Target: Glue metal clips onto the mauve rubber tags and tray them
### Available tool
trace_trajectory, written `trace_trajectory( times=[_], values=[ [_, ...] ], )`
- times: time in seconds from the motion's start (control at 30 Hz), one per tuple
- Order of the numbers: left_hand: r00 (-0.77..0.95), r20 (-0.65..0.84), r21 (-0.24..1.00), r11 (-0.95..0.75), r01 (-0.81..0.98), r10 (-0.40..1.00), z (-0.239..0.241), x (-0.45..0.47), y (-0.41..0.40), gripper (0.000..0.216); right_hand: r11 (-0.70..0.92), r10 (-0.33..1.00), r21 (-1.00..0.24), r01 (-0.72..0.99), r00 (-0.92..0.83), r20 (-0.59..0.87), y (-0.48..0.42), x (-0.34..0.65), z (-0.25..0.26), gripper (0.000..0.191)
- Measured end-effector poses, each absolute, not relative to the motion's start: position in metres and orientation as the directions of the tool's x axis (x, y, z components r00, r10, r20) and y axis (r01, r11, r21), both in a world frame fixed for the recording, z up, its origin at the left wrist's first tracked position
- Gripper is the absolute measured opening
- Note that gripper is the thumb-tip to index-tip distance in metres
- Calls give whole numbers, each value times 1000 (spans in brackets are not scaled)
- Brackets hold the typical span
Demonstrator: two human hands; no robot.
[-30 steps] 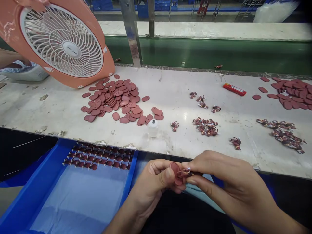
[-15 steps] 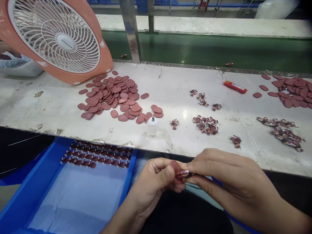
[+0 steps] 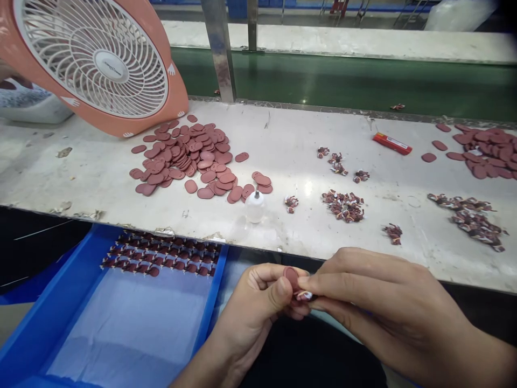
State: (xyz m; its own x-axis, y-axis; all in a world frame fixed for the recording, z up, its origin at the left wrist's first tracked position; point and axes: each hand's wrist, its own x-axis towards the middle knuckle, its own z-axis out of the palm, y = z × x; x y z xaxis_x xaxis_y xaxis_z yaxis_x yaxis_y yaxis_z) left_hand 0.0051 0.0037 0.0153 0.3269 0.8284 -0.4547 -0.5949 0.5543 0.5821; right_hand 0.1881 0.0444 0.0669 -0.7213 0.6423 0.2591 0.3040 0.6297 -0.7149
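Observation:
Between thumb and fingers, my left hand (image 3: pixel 260 299) pinches a reddish-brown oval base (image 3: pixel 290 277) in front of the bench edge. My right hand (image 3: pixel 371 293) is closed on a small painted figurine (image 3: pixel 304 295), pressed against that base; its white and brown parts show between the fingertips, the rest is hidden. On the bench beyond lie a pile of loose oval bases (image 3: pixel 189 156) and a heap of small figurines (image 3: pixel 343 206), with single figurines around it. A small clear bottle with a white top and a thin metal tip (image 3: pixel 256 207) stands near the bench edge.
A blue tray (image 3: pixel 218 291) at lower left holds rows of figurines on bases (image 3: pixel 161 256). An orange fan (image 3: pixel 173 97) stands at the back left. A red packet (image 3: pixel 391 144), more bases (image 3: pixel 490 153) and figurines (image 3: pixel 476 223) lie right. Behind runs a green conveyor belt (image 3: pixel 323 81).
The figurine has tilted lower against the base, and my right fingertips now lie over the base's edge. On the belt, the figurines have shifted to the right.

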Motion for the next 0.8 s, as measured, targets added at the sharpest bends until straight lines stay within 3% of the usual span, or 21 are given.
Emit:
trace_trajectory(
  times=[0.8],
  values=[
    [298,-472,563,543,-623,830,15,4,-1,39,626,636,-728,280,-723,269,46,182,60,19]
  ],
)
